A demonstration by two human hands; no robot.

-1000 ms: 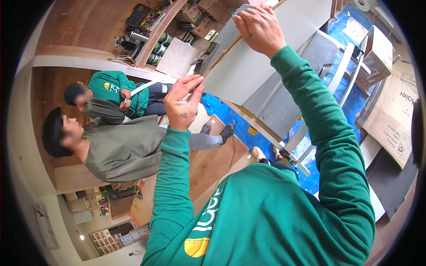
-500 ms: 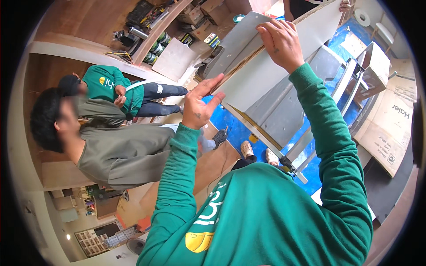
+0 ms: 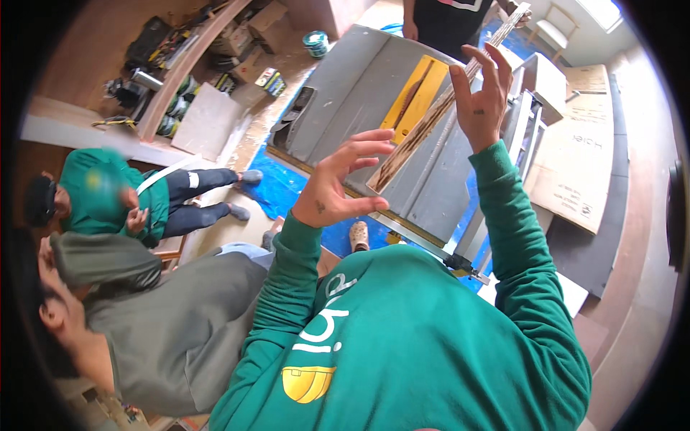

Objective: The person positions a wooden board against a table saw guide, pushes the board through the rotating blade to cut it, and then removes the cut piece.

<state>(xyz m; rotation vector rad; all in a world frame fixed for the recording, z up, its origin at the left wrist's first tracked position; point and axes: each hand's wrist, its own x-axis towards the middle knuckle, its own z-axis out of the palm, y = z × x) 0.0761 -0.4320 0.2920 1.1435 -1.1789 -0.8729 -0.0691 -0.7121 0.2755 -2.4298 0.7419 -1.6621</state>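
Observation:
A long thin board [image 3: 424,129], seen along its rough brown edge, slants over the grey table [image 3: 338,93] of a table saw with a yellow insert [image 3: 413,100]. My left hand [image 3: 334,179] is at the board's near end, thumb below and fingers spread above, with a gap showing. Farther along, my right hand [image 3: 485,104] straddles the board, fingers stretched and apart from the thumb; whether it touches is hard to tell. Another person [image 3: 449,25] stands across the table, a hand at the board's far end.
Two people are at my left, one in an olive top [image 3: 180,316], one in a green sweatshirt [image 3: 100,187]. A shelf ledge [image 3: 194,65] with tools and tins lies beyond. Metal rails [image 3: 528,136] and a cardboard sheet [image 3: 575,158] are on the right; blue sheeting [image 3: 284,187] covers floor.
The board has turned from showing its white face to showing its edge, uncovering the saw table and yellow insert. My left hand's fingers have spread wider; my right hand has moved lower.

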